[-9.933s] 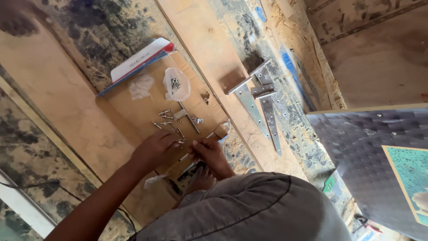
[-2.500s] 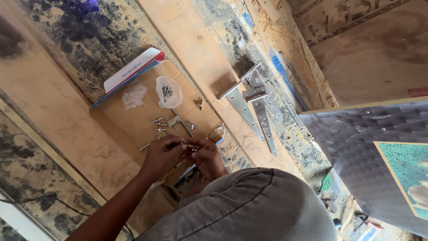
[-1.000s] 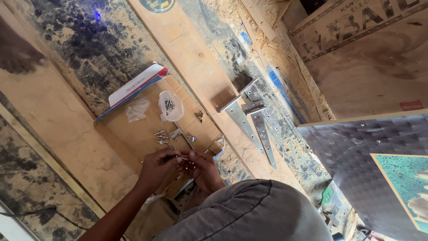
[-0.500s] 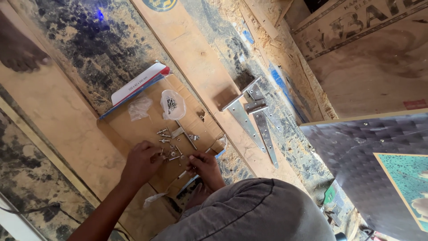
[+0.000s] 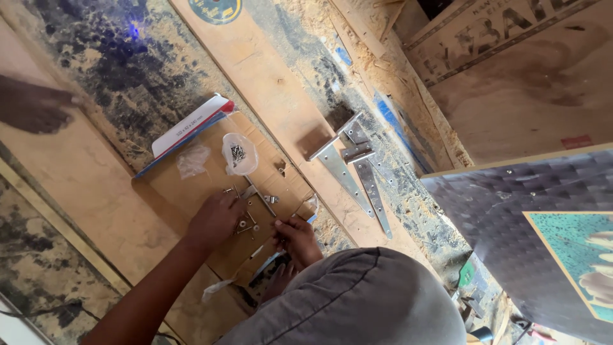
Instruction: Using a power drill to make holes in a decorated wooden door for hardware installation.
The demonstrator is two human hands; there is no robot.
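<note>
Fingers of the left hand (image 5: 216, 218) rest on loose screws (image 5: 244, 225), grip released; right hand (image 5: 299, 237) grip unclear

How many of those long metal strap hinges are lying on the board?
2: both strap hinges lie side by side right of the cardboard, one nearer it, the other just beyond. More could be hidden.

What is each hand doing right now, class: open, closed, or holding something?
Left hand: fingers curled over the loose screws on the cardboard; grip cannot be told.
Right hand: closed, contents cannot be told.
</note>
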